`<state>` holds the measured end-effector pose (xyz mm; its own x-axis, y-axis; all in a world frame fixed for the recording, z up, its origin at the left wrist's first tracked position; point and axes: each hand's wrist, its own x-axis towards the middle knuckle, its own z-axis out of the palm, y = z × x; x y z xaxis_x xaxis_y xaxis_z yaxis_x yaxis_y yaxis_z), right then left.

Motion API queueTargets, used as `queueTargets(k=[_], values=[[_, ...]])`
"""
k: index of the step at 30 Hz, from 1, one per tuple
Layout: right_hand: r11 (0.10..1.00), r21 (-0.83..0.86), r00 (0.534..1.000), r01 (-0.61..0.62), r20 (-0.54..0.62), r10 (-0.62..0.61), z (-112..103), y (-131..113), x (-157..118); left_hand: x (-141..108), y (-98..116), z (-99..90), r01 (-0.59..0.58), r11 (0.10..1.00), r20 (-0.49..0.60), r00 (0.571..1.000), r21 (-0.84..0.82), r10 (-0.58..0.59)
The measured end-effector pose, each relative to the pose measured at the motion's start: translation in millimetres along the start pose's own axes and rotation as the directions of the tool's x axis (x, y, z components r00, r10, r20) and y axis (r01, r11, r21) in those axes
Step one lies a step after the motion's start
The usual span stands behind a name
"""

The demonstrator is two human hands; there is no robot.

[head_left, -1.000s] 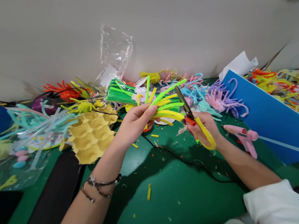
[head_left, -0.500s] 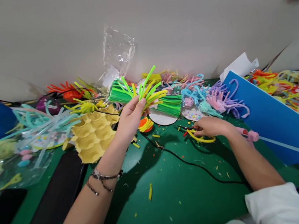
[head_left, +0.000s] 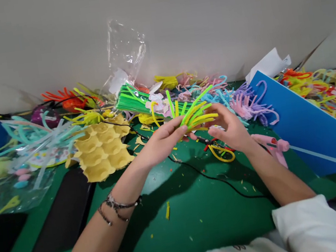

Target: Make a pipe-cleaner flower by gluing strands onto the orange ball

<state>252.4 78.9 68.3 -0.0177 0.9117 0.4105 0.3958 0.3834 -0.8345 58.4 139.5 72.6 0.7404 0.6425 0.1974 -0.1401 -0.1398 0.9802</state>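
My left hand (head_left: 168, 139) is closed round the base of a bunch of yellow and green pipe cleaners (head_left: 196, 114), whose loose ends fan to the right. My right hand (head_left: 228, 127) is at the right side of the bunch, fingers apart and curved, its fingertips partly behind the yellow ends. Scissors with yellow and red handles (head_left: 221, 153) lie on the green table (head_left: 183, 225) just below my right hand. A bundle of green pipe cleaners (head_left: 132, 99) lies behind my hands.
A yellow egg-carton tray (head_left: 102, 150) and a black phone-like slab (head_left: 62, 213) are on the left. A pink glue gun (head_left: 273, 146) lies beside a slanted blue board (head_left: 310, 130) on the right. A black cable (head_left: 217, 181) crosses the table. Pipe-cleaner piles line the back.
My right hand has let go of the scissors and moved up to the bunch. My left hand has brought the bunch right and lower, its ends now pointing more to the right.
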Motion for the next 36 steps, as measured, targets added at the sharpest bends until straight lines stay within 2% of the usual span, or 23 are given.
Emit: queueTargets(k=[2,5,7,9,11,16,23,27,29,32,36], values=[[0.996,0.058,0.997,0.066,-0.032,-0.064,4.9,-3.9,-2.2,0.3,0.3,2.3,-0.022,0.999,0.052,0.998,0.049,0.019],[0.988,-0.049,0.987,0.144,-0.068,-0.147,5.7,-7.6,-2.6,1.0,-1.2,3.2,-0.018,0.998,0.071,0.997,0.067,0.013],[0.986,-0.094,0.984,0.139,-0.097,-0.148,4.2,-9.0,-2.1,1.1,-3.1,2.3,-0.016,0.996,0.067,0.998,0.093,0.010],[0.994,-0.068,0.989,0.086,-0.111,-0.093,3.0,-10.3,-1.8,1.0,-4.9,0.4,-0.016,0.991,0.061,0.998,0.130,0.008],[0.998,-0.046,0.990,0.048,-0.131,-0.054,2.2,-11.9,-1.8,0.9,-5.9,-1.9,0.007,0.989,0.030,0.999,0.150,-0.011],[0.994,-0.064,0.971,0.092,-0.215,-0.104,-0.6,-16.1,-2.3,1.3,-4.5,-5.6,0.087,0.961,-0.090,0.994,0.264,-0.066],[0.987,-0.144,0.977,0.066,-0.191,-0.093,-2.0,-18.1,-3.6,0.6,-2.0,-4.5,-0.027,0.848,-0.141,0.983,0.530,0.120],[0.984,-0.169,0.979,0.056,-0.186,-0.087,-1.7,-17.6,-5.0,1.0,-1.0,-5.7,-0.177,0.705,-0.029,0.963,0.687,0.270],[0.986,-0.160,0.979,0.052,-0.187,-0.082,-1.5,-18.1,-5.3,1.4,-1.2,-6.1,-0.230,0.657,0.023,0.951,0.718,0.308],[0.996,-0.091,0.976,0.018,-0.216,-0.037,-0.8,-19.0,-5.1,1.8,-1.7,-5.8,-0.248,0.646,0.023,0.942,0.722,0.335],[0.993,0.116,0.967,0.034,-0.255,-0.003,3.9,-17.2,-5.3,1.5,-1.5,-2.6,-0.210,0.698,-0.082,0.929,0.685,0.360]])
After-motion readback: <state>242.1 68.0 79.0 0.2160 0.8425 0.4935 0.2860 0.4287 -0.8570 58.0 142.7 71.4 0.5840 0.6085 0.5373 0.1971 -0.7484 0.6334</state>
